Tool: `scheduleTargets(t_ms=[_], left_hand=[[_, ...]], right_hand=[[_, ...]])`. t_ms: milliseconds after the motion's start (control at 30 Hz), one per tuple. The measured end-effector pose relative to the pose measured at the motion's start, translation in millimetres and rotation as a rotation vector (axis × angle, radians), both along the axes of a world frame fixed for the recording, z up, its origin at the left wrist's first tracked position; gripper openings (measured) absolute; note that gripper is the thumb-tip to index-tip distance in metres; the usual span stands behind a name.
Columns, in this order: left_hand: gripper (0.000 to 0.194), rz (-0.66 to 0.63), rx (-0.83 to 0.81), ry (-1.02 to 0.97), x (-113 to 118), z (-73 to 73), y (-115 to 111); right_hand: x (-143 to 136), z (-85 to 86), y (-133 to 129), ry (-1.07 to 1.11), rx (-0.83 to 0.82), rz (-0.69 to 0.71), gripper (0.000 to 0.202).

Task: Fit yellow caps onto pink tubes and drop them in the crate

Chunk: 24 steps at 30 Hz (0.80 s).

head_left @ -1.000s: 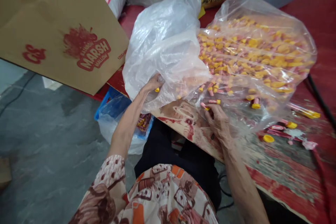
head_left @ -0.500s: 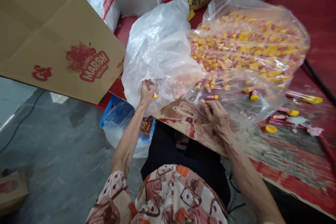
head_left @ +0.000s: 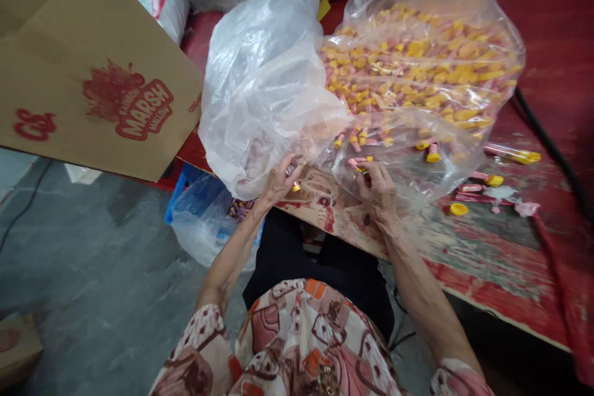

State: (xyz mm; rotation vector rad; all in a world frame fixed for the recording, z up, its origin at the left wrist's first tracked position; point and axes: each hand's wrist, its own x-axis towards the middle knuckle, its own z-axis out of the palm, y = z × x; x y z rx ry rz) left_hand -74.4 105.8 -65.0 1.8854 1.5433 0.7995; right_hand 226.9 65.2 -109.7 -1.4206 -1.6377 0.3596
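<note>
My left hand [head_left: 278, 182] is closed round a small tube with a yellow cap [head_left: 296, 187], at the edge of a cloudy plastic bag [head_left: 260, 74]. To its right, my right hand [head_left: 379, 192] has its fingers curled, their tips at a small pink-patterned tube with a yellow end [head_left: 361, 161]. That tube lies by the mouth of a large clear bag [head_left: 503, 31] full of pink tubes with yellow caps. Several loose tubes lie just inside the bag's mouth. My palms are turned down, so part of each grip is hidden.
A big cardboard box [head_left: 69, 43] leans at the left. Below the worn red tabletop [head_left: 501, 278] sits a blue crate [head_left: 174, 198] lined with plastic. Right of the bag lie a yellow cap [head_left: 458, 209], a long clear tube [head_left: 510, 153] and a dark cable [head_left: 547, 142].
My left hand has moved right, away from the cloudy bag and closer to my right hand, with the capped tube in it. My right hand has shifted slightly to the tube at its fingertips.
</note>
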Motion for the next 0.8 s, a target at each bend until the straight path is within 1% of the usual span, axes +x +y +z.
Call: scheduleTargets(t_ms=[100,200,300,367,467,533,600,700,733,800], left_hand=[[0.042,-0.165,0.014,0.045,2.8,8.0,-4.9],[0.048,-0.249,-0.091,0.052,12.5,10.9,-5.0],[0.039,-0.283,-0.132,-0.018,20.7,13.2,-3.0],[0.034,-0.286,-0.131,-0.072,23.3,16.6,-2.9],[0.034,-0.284,-0.177,-0.095,25.4,23.9,-4.8],[0.034,-0.294,-0.201,-0.061,28.1,29.1,-6.7],[0.031,-0.319,-0.176,0.002,32.9,33.7,-9.1],[0.023,-0.374,-0.076,0.124,44.6,39.0,-14.8],[0.021,-0.389,-0.04,0.173,49.7,40.0,-17.3],[0.02,-0.415,0.016,0.284,61.3,40.3,-22.5]], right_hand=[[1.7,2.7,2.0,0.062,-0.075,0.069,0.045],[4.0,7.6,3.8,0.253,-0.204,0.173,0.042],[4.8,14.5,4.3,0.481,-0.329,0.261,0.044],[3.3,17.8,3.7,0.577,-0.382,0.313,0.048],[-2.5,17.4,1.9,0.64,-0.46,0.42,0.05],[-6.6,14.0,0.9,0.632,-0.453,0.465,0.052],[-8.4,10.5,0.6,0.575,-0.402,0.465,0.051],[-4.9,9.5,1.2,0.449,-0.326,0.39,0.038],[-2.1,10.1,1.9,0.418,-0.296,0.336,0.033],[5.2,10.4,4.2,0.397,-0.218,0.167,0.029]])
